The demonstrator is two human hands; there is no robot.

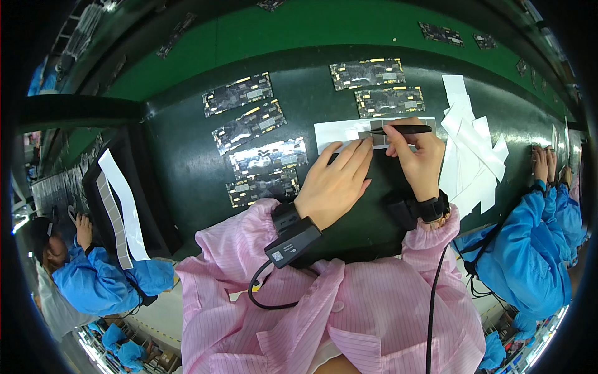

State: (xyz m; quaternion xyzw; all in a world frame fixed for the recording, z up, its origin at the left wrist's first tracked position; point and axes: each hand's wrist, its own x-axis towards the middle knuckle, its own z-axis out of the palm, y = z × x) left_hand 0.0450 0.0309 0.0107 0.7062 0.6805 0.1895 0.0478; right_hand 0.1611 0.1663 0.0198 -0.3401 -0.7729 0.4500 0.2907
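Observation:
A white backing strip (336,129) with grey square stickers lies across the dark green bench in front of me. My left hand (335,181) rests palm down, fingers stretched out, its fingertips on the strip's lower edge. In my right hand (416,156) are black tweezers (408,129), pinched between thumb and fingers. Their tip points left, at a grey sticker (377,132) on the strip. Whether the tip touches the sticker, I cannot tell. Just beyond the strip lie two black circuit boards, a nearer board (389,101) and a farther board (367,73).
Several more boards (249,126) lie in a column left of my hands. A pile of white strips (470,149) is at the right. Further strips (121,199) hang over a black ledge at the left. People in blue sit on both sides; a green surface (299,28) runs beyond the bench.

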